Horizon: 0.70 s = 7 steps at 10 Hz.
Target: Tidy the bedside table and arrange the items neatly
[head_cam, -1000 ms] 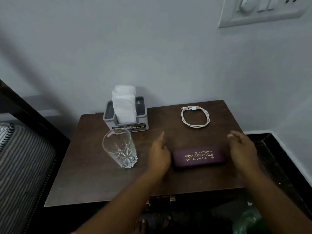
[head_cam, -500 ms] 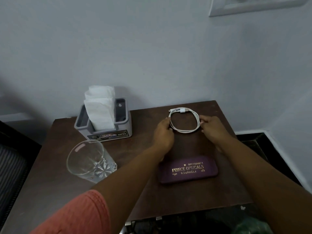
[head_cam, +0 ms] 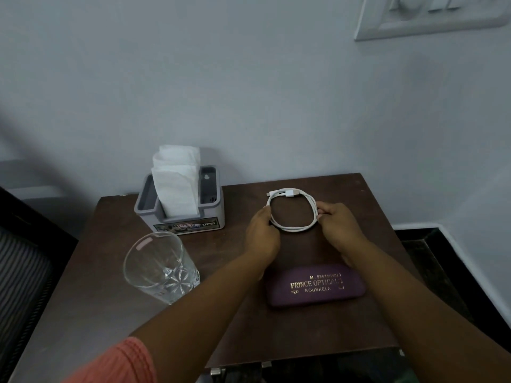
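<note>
- The person's 2 hands reach across the dark wooden desk (head_cam: 116,286) to a coiled white cable (head_cam: 293,214) lying flat near the desk's back right part
- The left hand (head_cam: 261,236) touches the coil's left side with its fingers curled over the loop; whether it pinches the cable cannot be told
- The right hand (head_cam: 337,228) has its fingertips closed on the coil's right side
- A purple spectacle case (head_cam: 315,286) with gold lettering lies nearer the person, just in front of the cable, partly under the right forearm
- A clear empty glass (head_cam: 160,268) stands upright at the front left
- A grey tissue holder (head_cam: 179,205) with white tissue sticking up sits at the back left, close to the wall
- An orange sleeve (head_cam: 119,363) shows on the left arm
</note>
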Motion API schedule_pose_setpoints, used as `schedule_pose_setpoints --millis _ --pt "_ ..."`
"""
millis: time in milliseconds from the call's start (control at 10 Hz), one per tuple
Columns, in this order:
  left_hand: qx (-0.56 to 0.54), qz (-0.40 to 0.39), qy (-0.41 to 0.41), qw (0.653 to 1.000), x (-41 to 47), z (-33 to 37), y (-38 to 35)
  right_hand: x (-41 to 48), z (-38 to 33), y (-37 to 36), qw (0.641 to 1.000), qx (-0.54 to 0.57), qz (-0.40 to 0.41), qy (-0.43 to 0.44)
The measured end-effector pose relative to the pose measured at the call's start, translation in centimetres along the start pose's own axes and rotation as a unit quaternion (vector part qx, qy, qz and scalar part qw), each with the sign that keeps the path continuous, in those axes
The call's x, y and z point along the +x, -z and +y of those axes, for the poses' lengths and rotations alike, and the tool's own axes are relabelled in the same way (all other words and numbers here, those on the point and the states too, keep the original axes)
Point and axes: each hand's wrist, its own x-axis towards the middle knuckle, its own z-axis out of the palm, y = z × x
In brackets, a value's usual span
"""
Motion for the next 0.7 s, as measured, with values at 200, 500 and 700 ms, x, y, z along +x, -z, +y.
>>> schedule_pose_setpoints --millis 200,500,700 --pt "-0.016 0.012 -0.01 1.0 0.6 -0.6 0.0 0.4 0.2 -0.5 1.0 -0.018 -0.012 0.016" --pt "0.042 -0.011 -0.005 0.999 -0.1 0.5 1.0 0.6 0.4 -0.4 0.997 -0.073 -0.03 0.014" --pt "0.096 0.026 -0.105 0.989 -5.2 2.4 2.1 -4.7 -2.2 -0.1 0.986 -0.121 0.061 0.099"
